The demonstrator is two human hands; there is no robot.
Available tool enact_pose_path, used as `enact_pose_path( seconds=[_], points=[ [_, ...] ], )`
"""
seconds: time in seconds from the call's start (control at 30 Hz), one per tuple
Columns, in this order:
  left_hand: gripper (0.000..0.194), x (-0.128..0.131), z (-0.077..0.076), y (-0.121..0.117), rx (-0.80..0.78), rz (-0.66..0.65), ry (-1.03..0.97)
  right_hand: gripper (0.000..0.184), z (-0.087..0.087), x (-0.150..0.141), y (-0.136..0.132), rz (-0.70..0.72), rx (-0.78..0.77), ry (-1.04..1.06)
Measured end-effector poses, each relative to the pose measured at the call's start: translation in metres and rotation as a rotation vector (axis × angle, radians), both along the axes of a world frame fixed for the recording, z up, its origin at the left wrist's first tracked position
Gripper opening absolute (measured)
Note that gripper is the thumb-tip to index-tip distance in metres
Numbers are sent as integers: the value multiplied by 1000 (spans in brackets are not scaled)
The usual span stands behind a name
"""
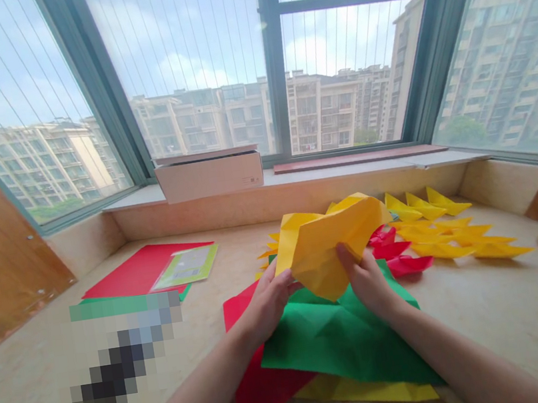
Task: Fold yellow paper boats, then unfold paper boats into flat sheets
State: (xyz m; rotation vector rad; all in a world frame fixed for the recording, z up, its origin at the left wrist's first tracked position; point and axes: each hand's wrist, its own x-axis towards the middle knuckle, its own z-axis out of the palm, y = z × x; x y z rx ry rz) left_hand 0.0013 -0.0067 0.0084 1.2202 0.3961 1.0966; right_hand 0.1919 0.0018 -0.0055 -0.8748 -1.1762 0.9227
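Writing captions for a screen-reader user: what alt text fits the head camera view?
A person's left hand and right hand hold up a creased yellow paper sheet above loose green paper and red paper on a beige stone ledge. Folded yellow paper shapes and folded red paper shapes lie beyond, beneath a window facing apartment blocks.

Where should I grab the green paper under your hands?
Pinch the green paper at its near right corner, coming from your side, thumb on top. That corner lies flat on the yellow sheet, away from the left hand and right hand, which hold the folded yellow paper farther up.
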Motion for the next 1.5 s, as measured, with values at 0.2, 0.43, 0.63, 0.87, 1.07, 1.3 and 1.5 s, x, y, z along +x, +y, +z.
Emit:
enact_pose_path(
  seconds=[0.2,0.43,0.63,0.87,1.07,1.3,1.5],
  points=[
    [47,0,9,-2,-27,87,-151,49,-8,6,7,-37,-5,-23],
    [47,-12,12,12,-18,367,-227,46,-6,15,11,40,-88,-22],
    [49,-16,9,15,-83,356,-206,47,6,33,16,3,-84,-13],
    [40,-22,16,13,-172,309,-142,42,24,49,4,-30,-105,24],
    [39,-28,32,-24,-116,292,81,35,38,84,-34,27,-259,-79],
    [68,-44,21,-69,456,522,839,26,15,98,-76,59,-250,-546],
    [84,-39,6,-71,1137,173,1496,24,-11,87,-73,-78,-148,-993]
  ],
)
